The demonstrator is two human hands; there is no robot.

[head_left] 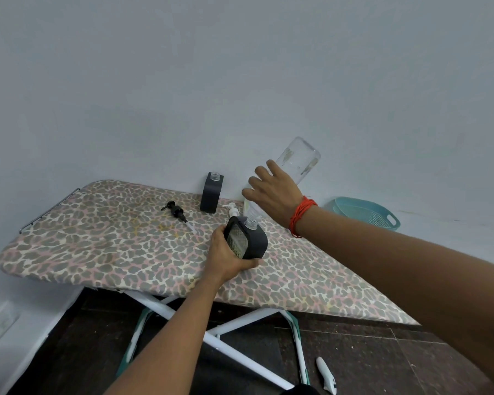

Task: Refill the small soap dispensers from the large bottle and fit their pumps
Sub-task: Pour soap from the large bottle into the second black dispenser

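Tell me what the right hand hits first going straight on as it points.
Likely the second black dispenser by the wall; the right hand points left toward it, though depth is unclear.

Left hand (pixel 228 253) grips small dispenser (pixel 253 242), tilted. Right hand (pixel 271 193) holds large bottle (pixel 298 159) inverted, neck at dispenser mouth. Second dispenser (pixel 211 193) at 11 o'clock of it; black pump (pixel 177 212) at 10 o'clock, lying on ironing board (pixel 97 246).

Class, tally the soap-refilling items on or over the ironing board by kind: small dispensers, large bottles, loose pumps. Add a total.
Small dark dispensers: 2, the held dispenser and the standing dispenser
Large clear bottle: 1
Loose pumps: 2, the black pump and the white pump
Total: 5
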